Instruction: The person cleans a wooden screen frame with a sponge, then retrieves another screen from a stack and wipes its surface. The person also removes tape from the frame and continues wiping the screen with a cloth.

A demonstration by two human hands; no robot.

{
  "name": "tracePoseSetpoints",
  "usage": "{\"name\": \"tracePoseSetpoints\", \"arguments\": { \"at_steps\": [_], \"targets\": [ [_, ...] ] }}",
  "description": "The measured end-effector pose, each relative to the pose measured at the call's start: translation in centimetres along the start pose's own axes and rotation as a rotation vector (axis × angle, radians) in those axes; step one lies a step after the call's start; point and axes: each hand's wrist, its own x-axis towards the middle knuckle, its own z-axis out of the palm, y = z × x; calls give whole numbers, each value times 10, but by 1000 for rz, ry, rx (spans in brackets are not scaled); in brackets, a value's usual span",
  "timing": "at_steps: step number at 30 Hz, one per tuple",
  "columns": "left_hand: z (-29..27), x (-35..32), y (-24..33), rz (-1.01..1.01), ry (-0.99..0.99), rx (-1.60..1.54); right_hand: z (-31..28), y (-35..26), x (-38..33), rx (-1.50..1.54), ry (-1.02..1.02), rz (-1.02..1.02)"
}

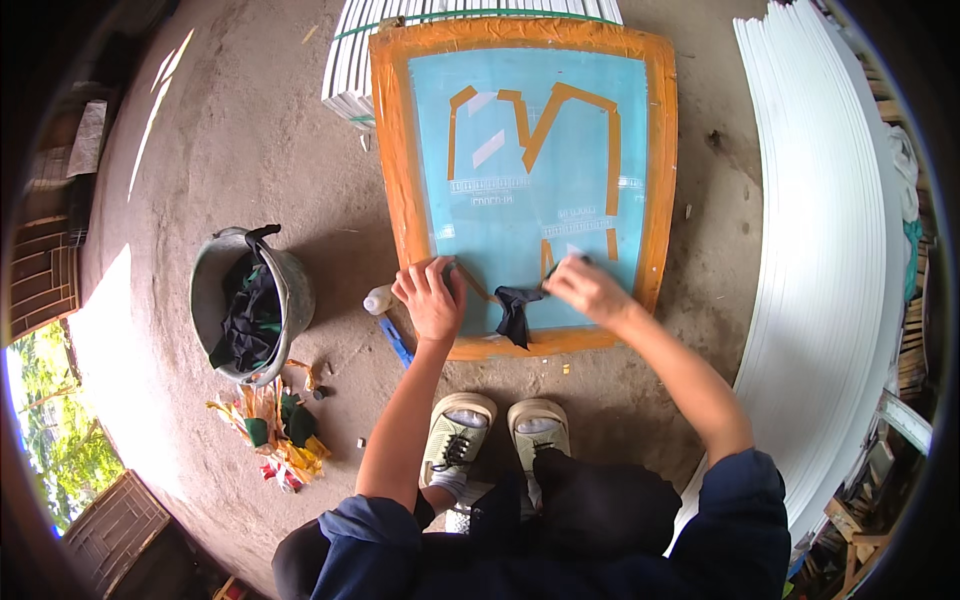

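A printing screen (pixel 480 235) with pale blue mesh and a frame wrapped in orange tape lies before me, brown tape strips stuck on its mesh. Over its lower left corner, my left hand (pixel 432 300) rests with curled fingers; a small dark thing shows between thumb and fingers, too hidden to name. My right hand (pixel 588 292), slightly blurred, is closed above the lower right mesh. Its fingertips meet one corner of a black cloth (pixel 515 314), which lies crumpled on the mesh near the bottom edge and extends between the hands.
At left stands a grey bucket (pixel 300 290) holding black cloth. Beside it lie crumpled tape scraps (pixel 262 425). A whitish bottle (pixel 379 299) and a blue tool (pixel 397 343) lie by the screen. White strips are stacked behind it (pixel 350 80) and along the right (pixel 815 260).
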Motion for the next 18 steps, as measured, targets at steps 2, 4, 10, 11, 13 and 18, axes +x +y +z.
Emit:
{"name": "tracePoseSetpoints", "arguments": {
  "at_steps": [2,4,10,11,13,18],
  "targets": [
    [-18,-14,9,-7,-40,-18,-21,12,42,-103,238,141],
    [5,33,-10,32,67,-9,-20,27,75,-184,426,374],
    [-1,6,-5,12,73,-8,18,-44,19,65,-73,14],
    [1,9,-7,10,79,-6,17,-25,37,77,22,-49],
    [0,8,-7,2,61,-2,3,10,94,16,139,62],
    [0,11,-3,43,58,-38,-18,43,179,-69,431,266]
  ]
}}
